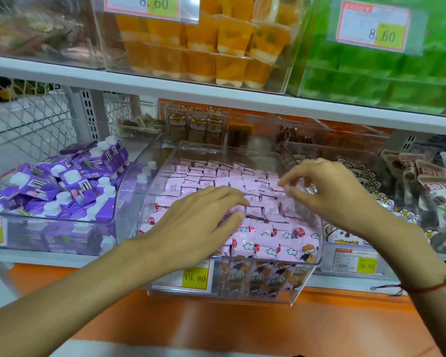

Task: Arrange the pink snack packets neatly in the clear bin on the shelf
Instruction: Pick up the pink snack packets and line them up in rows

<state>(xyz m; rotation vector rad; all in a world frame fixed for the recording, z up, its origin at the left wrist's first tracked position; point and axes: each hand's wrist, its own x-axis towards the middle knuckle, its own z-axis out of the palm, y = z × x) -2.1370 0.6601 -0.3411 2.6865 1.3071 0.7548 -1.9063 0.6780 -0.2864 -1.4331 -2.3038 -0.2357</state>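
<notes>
Pressing left hand (191,217) flat, fingers straight, onto pink packets (242,181) to level rows in clear bin (317,253); hovering right hand (327,191), fingers loosely curled, gripping nothing, likely picking a stray.

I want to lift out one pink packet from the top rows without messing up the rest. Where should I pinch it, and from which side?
Probably best from above: the pink packets stand packed edge to edge in the clear bin, so only their crimped top edges are free. Pinch one top edge between thumb and finger and lift straight up. The right hand hovers there.
</notes>
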